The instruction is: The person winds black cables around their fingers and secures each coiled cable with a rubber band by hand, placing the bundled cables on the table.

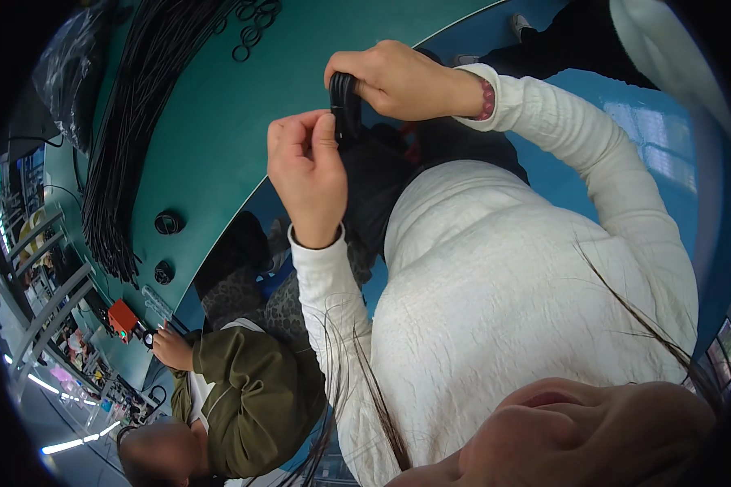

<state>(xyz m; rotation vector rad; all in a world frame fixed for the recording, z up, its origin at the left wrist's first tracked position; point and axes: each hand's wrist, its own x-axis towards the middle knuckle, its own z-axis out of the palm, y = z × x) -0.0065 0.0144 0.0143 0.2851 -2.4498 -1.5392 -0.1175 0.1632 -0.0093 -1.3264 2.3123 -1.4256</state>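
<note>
Both hands are on the same piece here! The right grip [402,81] has its fingers closed round a looped black cord [345,93], the turns stacked tight together and hanging down from the fingers. In comes the left grip [307,174], just below and to the left, thumb and forefinger pinched narrow on the cord's left edge. So the cord sits right between the two, held up in front of the counter's edge; what exactly is caught under that left thumb, I can't tell. On the right grip's wrist, a red beaded bracelet [487,99] shows beside the white cuff.

Look out past the left grip, across the green counter [219,138]: well off to its left runs a long, thick bundle of black cables [126,154], and up beyond both grips lies a scatter of black rings [252,36]. Lower left of the left grip, two small black coils: the larger one [168,221] nearer, the smaller one [164,272] farther down. Farther still that way, a co-worker's hand [173,347] is at the counter, near an orange-red box [123,319].
</note>
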